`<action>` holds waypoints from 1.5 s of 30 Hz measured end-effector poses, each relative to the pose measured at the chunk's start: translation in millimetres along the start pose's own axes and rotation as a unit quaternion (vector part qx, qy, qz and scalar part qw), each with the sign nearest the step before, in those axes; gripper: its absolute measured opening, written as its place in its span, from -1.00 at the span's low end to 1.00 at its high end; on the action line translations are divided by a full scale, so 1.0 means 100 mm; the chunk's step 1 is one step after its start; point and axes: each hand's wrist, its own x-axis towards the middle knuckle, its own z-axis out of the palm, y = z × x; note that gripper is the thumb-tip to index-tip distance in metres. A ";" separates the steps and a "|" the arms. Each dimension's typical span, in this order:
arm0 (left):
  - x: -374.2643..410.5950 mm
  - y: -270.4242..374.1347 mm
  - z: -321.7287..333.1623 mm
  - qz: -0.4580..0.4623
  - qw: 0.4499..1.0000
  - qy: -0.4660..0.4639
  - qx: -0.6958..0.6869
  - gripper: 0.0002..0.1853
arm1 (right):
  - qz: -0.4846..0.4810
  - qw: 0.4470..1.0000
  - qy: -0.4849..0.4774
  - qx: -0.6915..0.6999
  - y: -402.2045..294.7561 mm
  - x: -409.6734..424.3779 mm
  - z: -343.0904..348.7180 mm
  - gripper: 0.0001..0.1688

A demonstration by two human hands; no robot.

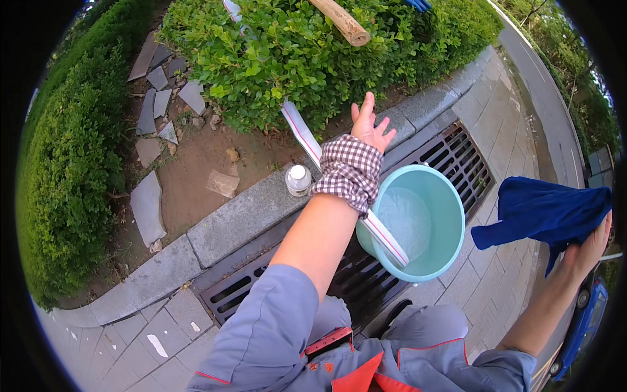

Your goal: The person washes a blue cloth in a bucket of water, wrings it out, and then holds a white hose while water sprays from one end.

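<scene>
My left hand (pixel 371 125) is held out empty above the stone kerb, fingers spread, with a checked cloth sleeve cover (pixel 349 171) around the wrist. Out to the right, my right hand (pixel 590 245) grips a dark blue cloth (pixel 546 208) that hangs from it. Between the arms, a light green plastic bucket (pixel 458 230) stands over the drain grate with some water (pixel 404 220) inside. A flat white hose with a red stripe (pixel 299 128) comes out of the hedge, passes beneath my left forearm and ends inside the bucket.
A clear bottle with a white cap (pixel 298 181) stands on the granite kerb (pixel 245 220). Metal drain grates (pixel 468 157) run beside it. A wooden pole (pixel 343 22) juts over the hedge (pixel 274 63). Broken slabs (pixel 147 208) lie on the soil; a blue car (pixel 583 326) is at far right.
</scene>
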 end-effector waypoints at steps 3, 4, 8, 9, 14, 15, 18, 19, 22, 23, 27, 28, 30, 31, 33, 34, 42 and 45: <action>0.13 0.08 0.10 -0.036 0.973 0.002 0.227 -0.09 | 0.056 0.998 -0.032 -0.024 0.26 -0.35 -0.15 -0.64; -0.01 0.18 0.05 0.020 0.972 0.006 0.236 -0.15 | 0.056 0.996 -0.054 -0.052 0.50 -0.47 -0.01 -0.63; -0.78 0.02 0.00 0.090 0.962 0.030 0.255 -0.39 | 0.095 0.994 -0.041 -0.020 0.78 -0.66 -0.04 -0.65; -0.96 -0.06 -0.05 0.085 0.964 0.034 0.250 -0.44 | 0.108 0.994 -0.030 0.002 0.83 -0.68 -0.05 -0.65; -1.61 -0.59 -0.28 0.047 0.952 0.072 0.295 -0.60 | 0.188 0.976 -0.060 0.087 1.35 -0.95 0.09 -0.73; -1.66 -0.72 -0.31 0.043 0.954 0.070 0.290 -0.64 | 0.205 0.973 -0.070 0.079 1.47 -1.02 0.19 -0.75; -1.58 -1.03 -0.32 0.074 0.949 0.037 0.304 -0.73 | 0.167 0.955 -0.213 -0.122 1.81 -1.10 0.43 -0.81; -1.53 -1.07 -0.35 0.088 0.947 0.033 0.307 -0.74 | 0.054 0.927 -0.266 -0.259 1.77 -1.10 0.70 -0.72; -1.44 -1.02 -0.49 0.111 0.947 0.038 0.298 -0.75 | -0.085 0.891 -0.314 -0.318 1.82 -1.07 1.47 -0.57; -1.43 -0.97 -0.52 0.121 0.946 0.049 0.298 -0.76 | -0.099 0.882 -0.365 -0.283 1.87 -1.07 1.76 -0.58; -1.40 -0.73 -0.48 0.138 0.950 0.083 0.267 -0.79 | -0.079 0.795 -0.539 -0.266 2.70 -1.27 2.85 -0.61; -1.41 -0.68 -0.43 0.142 0.952 0.089 0.258 -0.81 | -0.039 0.741 -0.582 -0.332 2.99 -1.33 3.08 -0.57; -1.42 -0.55 -0.49 0.141 0.950 0.096 0.261 -0.81 | 0.084 0.580 -0.699 -0.410 3.23 -1.47 3.57 -0.49; -1.45 -0.51 -0.47 0.135 0.951 0.088 0.264 -0.80 | 0.087 0.541 -0.720 -0.426 3.61 -1.51 3.67 -0.46; -1.49 -0.40 -0.49 0.123 0.956 0.104 0.246 -0.81 | 0.076 0.509 -0.719 -0.468 3.92 -1.68 3.86 -0.40; -1.50 -0.36 -0.51 0.124 0.957 0.101 0.240 -0.81 | 0.053 0.500 -0.715 -0.486 4.06 -1.72 3.92 -0.39; -1.49 -0.20 -0.61 0.099 0.966 0.099 0.215 -0.82 | 0.435 0.734 -0.430 -0.293 3.86 -1.49 3.82 -0.20; -1.47 -0.26 -0.58 0.095 0.971 0.091 0.200 -0.82 | 0.385 0.722 -0.499 -0.285 3.83 -1.33 3.61 -0.34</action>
